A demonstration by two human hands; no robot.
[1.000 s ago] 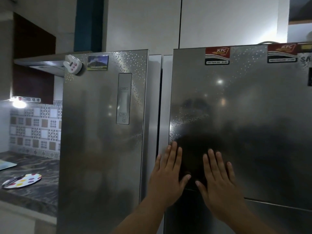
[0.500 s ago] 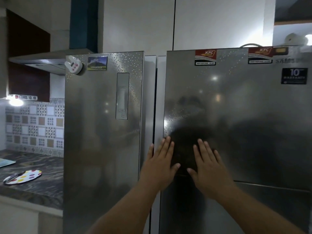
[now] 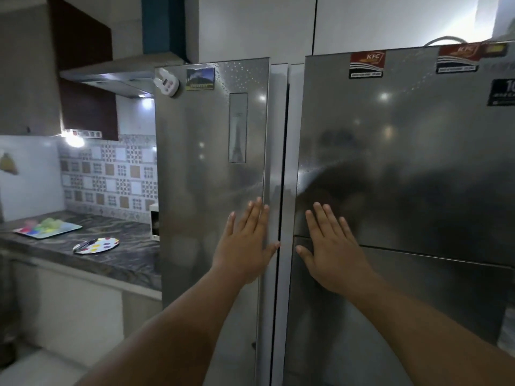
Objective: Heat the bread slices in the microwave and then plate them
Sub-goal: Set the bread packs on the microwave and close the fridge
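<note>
Two steel fridges stand side by side in front of me, both doors closed. My left hand is held flat with straight fingers over the right edge of the left fridge. My right hand is flat with spread fingers over the left part of the right fridge, at the seam between its upper and lower doors. Both hands hold nothing. A round plate with coloured dots lies on the counter at the left. A white appliance peeks out beside the left fridge. No bread is in view.
A dark marbled counter runs along the left wall under patterned tiles. A colourful board lies at its far end. A range hood and dark cabinets hang above. Magnets and stickers sit on the fridge doors.
The view has swung right to left, revealing more counter. My left hand has shifted from the right fridge door onto the left fridge's edge; both hands stay flat and empty.
</note>
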